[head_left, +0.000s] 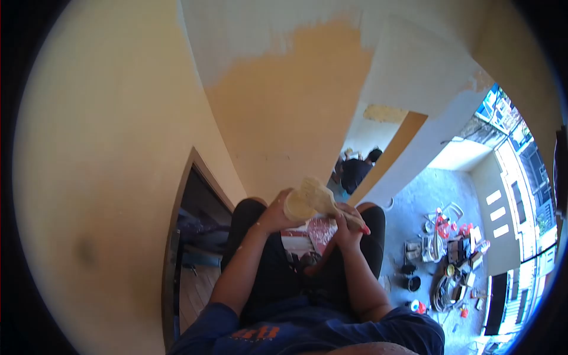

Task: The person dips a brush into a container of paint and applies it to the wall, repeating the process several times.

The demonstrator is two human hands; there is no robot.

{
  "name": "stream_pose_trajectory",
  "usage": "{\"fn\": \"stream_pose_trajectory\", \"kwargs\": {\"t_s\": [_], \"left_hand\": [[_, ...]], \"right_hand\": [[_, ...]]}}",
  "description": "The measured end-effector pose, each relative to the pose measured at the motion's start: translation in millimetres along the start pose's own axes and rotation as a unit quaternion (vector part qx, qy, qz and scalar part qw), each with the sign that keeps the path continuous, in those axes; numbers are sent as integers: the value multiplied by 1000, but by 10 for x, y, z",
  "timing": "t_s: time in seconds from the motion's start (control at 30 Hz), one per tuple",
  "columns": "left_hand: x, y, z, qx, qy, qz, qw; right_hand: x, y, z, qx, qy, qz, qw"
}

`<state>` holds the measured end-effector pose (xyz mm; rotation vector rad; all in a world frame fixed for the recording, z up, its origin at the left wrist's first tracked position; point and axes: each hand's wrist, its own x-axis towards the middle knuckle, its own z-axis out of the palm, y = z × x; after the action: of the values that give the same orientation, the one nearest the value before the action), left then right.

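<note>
My left hand [275,214] is wrapped round a small paint cup [297,208], whose pale yellow contents show at its mouth. My right hand [350,231] grips the handle of a wide paintbrush [319,196], with a red end poking out beside the fingers. The brush head is coated in pale yellow and overlaps the cup's rim in this view. Both hands are held in front of my bent knees. Ahead, the wall [290,100] carries a tan-orange patch with a ragged upper edge against paler paint.
Below left is a doorway [201,201] in a brown frame. Another person [356,173] in dark clothes is low down beyond an opening. Far below on the right, tools, buckets and a coiled hose [444,293] lie on a grey floor [408,189]. A speckled red surface [320,232] shows between my legs.
</note>
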<state>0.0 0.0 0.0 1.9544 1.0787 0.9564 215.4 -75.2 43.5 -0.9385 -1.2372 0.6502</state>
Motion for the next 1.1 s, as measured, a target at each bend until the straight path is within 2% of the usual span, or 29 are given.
{"fn": "stream_pose_trajectory", "kwargs": {"t_s": [0.07, 0.17, 0.23, 0.3, 0.37, 0.43, 0.7, 0.8, 0.87, 1.1], "left_hand": [[-3, -85, 5, -14, -10, -6, 1000], [9, -12, -3, -23, -16, 18, 999], [2, 56, 5, -18, -12, 20, 1000], [4, 48, -26, -18, -16, 16, 1000], [-13, 40, 18, -15, -14, 30, 999], [-18, 77, 19, -23, -21, 17, 999], [-12, 105, -3, -42, -16, 15, 999], [-60, 99, 57, -64, -10, 14, 998], [-44, 142, 46, -74, -5, 7, 997], [-17, 117, 29, -44, -8, -3, 999]], "right_hand": [[-28, 129, 20, 23, 11, 32, 999], [-26, 61, -3, 26, 26, 22, 999], [-10, -31, 27, 83, 41, 7, 996], [-2, -12, 16, 47, 6, 37, 998], [-32, 16, -16, 22, 2, 14, 1000], [-41, 18, -6, 107, 25, 40, 993], [-31, -76, 38, 119, 30, 68, 990], [-51, -167, 46, 74, 16, 60, 995], [-57, -143, 52, 139, 48, 70, 987], [-33, -120, 39, 142, 49, 100, 984]]}}
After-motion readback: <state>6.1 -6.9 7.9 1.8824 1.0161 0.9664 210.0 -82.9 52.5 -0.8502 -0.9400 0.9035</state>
